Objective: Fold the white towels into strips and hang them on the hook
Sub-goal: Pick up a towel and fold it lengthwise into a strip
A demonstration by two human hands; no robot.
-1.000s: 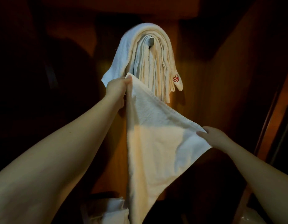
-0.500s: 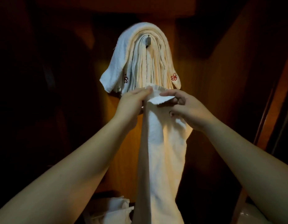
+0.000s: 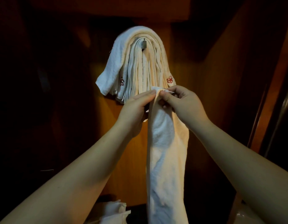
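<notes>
Left hand (image 3: 136, 109) and right hand (image 3: 183, 102) (both raised, fingers curled) pinch the folded white towel's (image 3: 165, 151) top edge together.

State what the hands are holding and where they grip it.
Both the left hand and right hand pinch the top edge of the white towel.
</notes>
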